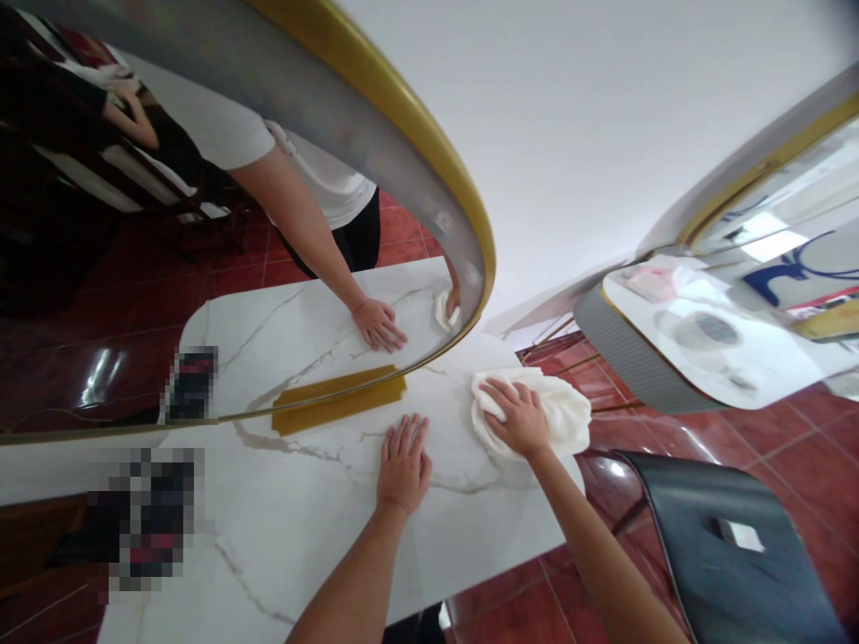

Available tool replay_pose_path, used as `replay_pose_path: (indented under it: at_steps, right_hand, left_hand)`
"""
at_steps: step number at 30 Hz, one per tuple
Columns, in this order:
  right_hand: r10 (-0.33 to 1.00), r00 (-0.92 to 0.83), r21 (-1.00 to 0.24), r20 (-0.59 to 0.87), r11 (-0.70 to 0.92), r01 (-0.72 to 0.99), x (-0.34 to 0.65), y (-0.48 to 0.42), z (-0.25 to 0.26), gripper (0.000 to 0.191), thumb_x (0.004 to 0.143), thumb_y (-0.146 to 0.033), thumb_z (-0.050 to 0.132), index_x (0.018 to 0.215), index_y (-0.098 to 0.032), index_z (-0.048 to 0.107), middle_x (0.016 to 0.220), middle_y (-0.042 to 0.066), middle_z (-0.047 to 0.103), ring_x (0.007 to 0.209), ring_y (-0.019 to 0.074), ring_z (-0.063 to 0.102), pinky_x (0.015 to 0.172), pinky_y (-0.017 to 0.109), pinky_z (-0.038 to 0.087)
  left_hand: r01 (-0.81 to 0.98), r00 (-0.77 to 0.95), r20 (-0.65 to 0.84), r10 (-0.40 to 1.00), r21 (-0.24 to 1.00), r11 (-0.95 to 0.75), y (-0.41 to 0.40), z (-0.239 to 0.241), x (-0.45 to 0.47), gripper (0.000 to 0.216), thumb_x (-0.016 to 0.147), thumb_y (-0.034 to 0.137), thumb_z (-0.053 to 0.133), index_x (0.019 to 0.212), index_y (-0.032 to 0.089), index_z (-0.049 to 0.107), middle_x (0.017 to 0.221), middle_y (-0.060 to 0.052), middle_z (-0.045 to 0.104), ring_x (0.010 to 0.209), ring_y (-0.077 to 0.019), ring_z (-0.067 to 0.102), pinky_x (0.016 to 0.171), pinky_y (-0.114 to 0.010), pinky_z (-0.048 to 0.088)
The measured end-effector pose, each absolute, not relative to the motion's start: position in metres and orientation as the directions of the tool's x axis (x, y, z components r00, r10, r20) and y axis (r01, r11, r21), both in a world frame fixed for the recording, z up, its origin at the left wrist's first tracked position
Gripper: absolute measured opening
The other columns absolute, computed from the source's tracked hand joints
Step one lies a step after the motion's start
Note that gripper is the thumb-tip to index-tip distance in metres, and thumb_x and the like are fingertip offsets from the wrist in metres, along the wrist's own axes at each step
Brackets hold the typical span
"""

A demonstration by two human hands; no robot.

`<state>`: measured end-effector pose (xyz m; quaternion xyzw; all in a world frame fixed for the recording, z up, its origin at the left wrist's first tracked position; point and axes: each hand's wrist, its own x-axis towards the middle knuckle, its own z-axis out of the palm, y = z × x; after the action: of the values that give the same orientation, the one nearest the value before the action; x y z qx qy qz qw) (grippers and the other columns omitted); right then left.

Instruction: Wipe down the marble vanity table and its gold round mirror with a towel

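Observation:
A white cloth (565, 413) lies spread at the right end of the white marble-patterned tabletop (301, 537), partly over its edge. My right hand (515, 417) presses down on the cloth, its fingers bent over a fold of it. Flat on the tabletop rests my left hand (403, 465), fingers stretched out, holding nothing. Just beyond it, a gold-coloured strip (362, 404) sits at the foot of a large gold-framed mirror (480, 215). Both hands and part of the cloth show again as reflections in the glass.
A pixelated dark object (157, 519) is at the tabletop's left. On the right stand a second table (758, 358) bearing a pinkish plastic-like bundle (654, 279), and a black chair (731, 537) with a small white item on it. The floor (510, 608) has red tiles. A seated person appears in the mirror.

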<state>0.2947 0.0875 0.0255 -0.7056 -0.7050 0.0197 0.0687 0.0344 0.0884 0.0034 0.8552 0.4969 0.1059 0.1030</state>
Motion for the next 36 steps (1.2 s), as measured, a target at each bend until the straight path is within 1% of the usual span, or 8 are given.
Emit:
replay_pose_path:
  at_steps: [6, 12, 16, 20, 23, 28, 32, 36]
  right_hand:
    - [0.998, 0.043, -0.133, 0.041, -0.037, 0.990, 0.294, 0.003, 0.022, 0.055, 0.083, -0.033, 0.050, 0.136, -0.038, 0.036, 0.140, -0.006, 0.041, 0.114, 0.0286, 0.040, 0.092, 0.044, 0.031]
    - [0.992, 0.121, -0.129, 0.030, -0.117, 0.985, 0.263, -0.026, 0.022, 0.057, 0.083, -0.034, 0.051, 0.137, -0.039, 0.034, 0.139, -0.005, 0.042, 0.114, 0.0307, 0.040, 0.093, 0.046, 0.032]
    - [0.998, 0.067, -0.173, 0.010, -0.065, 0.983, 0.221, -0.031, 0.022, 0.064, 0.080, -0.033, 0.054, 0.139, -0.040, 0.030, 0.140, -0.006, 0.040, 0.114, 0.0308, 0.041, 0.093, 0.046, 0.032]
    - [0.999, -0.042, -0.221, -0.018, 0.037, 0.975, 0.185, -0.034, 0.018, 0.065, 0.078, -0.035, 0.054, 0.138, -0.040, 0.031, 0.141, -0.007, 0.038, 0.116, 0.0326, 0.040, 0.093, 0.047, 0.031]
    - [0.997, -0.073, -0.232, -0.030, 0.064, 0.970, 0.175, -0.032, 0.015, 0.063, 0.078, -0.035, 0.054, 0.137, -0.040, 0.034, 0.142, -0.007, 0.038, 0.117, 0.0328, 0.039, 0.093, 0.046, 0.030]
    - [0.998, -0.049, -0.244, -0.026, 0.041, 0.969, 0.180, -0.011, 0.017, 0.060, 0.079, -0.037, 0.053, 0.136, -0.038, 0.036, 0.141, -0.006, 0.040, 0.116, 0.0327, 0.039, 0.094, 0.047, 0.029]
    - [0.999, -0.047, -0.268, -0.011, 0.042, 0.963, 0.187, 0.027, 0.021, 0.052, 0.083, -0.042, 0.049, 0.134, -0.038, 0.039, 0.140, -0.007, 0.041, 0.115, 0.0308, 0.039, 0.093, 0.045, 0.029]
    - [0.999, -0.034, -0.251, 0.023, 0.039, 0.967, 0.193, 0.077, 0.025, 0.046, 0.085, -0.043, 0.046, 0.131, -0.036, 0.044, 0.138, -0.006, 0.043, 0.115, 0.0300, 0.037, 0.095, 0.045, 0.027]
  left_hand:
    - [0.829, 0.489, 0.096, 0.867, 0.259, -0.496, 0.089, 0.003, 0.036, 0.059, 0.082, 0.014, 0.041, 0.140, 0.023, 0.032, 0.143, -0.003, 0.038, 0.134, -0.0205, 0.029, 0.111, -0.044, 0.022]
    - [0.826, 0.487, 0.105, 0.867, 0.268, -0.496, 0.088, 0.003, 0.035, 0.058, 0.083, 0.015, 0.041, 0.140, 0.024, 0.032, 0.143, -0.003, 0.038, 0.134, -0.0208, 0.028, 0.111, -0.044, 0.022]
    - [0.819, 0.487, 0.112, 0.866, 0.285, -0.497, 0.088, 0.003, 0.035, 0.058, 0.083, 0.015, 0.041, 0.139, 0.024, 0.032, 0.143, -0.004, 0.039, 0.134, -0.0211, 0.029, 0.111, -0.044, 0.022]
    - [0.818, 0.482, 0.109, 0.869, 0.298, -0.491, 0.088, 0.003, 0.036, 0.057, 0.083, 0.016, 0.041, 0.139, 0.023, 0.033, 0.143, -0.004, 0.038, 0.134, -0.0218, 0.029, 0.111, -0.045, 0.021]
    - [0.818, 0.479, 0.099, 0.873, 0.310, -0.484, 0.088, 0.002, 0.036, 0.057, 0.083, 0.016, 0.040, 0.139, 0.023, 0.033, 0.144, -0.004, 0.037, 0.135, -0.0215, 0.027, 0.111, -0.044, 0.020]
    - [0.817, 0.483, 0.090, 0.871, 0.310, -0.485, 0.088, 0.001, 0.035, 0.055, 0.085, 0.017, 0.039, 0.139, 0.023, 0.032, 0.144, -0.003, 0.037, 0.135, -0.0209, 0.026, 0.111, -0.044, 0.020]
    - [0.815, 0.487, 0.093, 0.868, 0.307, -0.491, 0.088, 0.000, 0.035, 0.054, 0.085, 0.019, 0.039, 0.138, 0.022, 0.034, 0.144, -0.003, 0.037, 0.135, -0.0214, 0.026, 0.112, -0.045, 0.019]
    - [0.822, 0.477, 0.105, 0.872, 0.297, -0.486, 0.088, -0.002, 0.035, 0.050, 0.086, 0.021, 0.039, 0.136, 0.020, 0.039, 0.143, -0.004, 0.039, 0.135, -0.0217, 0.028, 0.112, -0.044, 0.020]
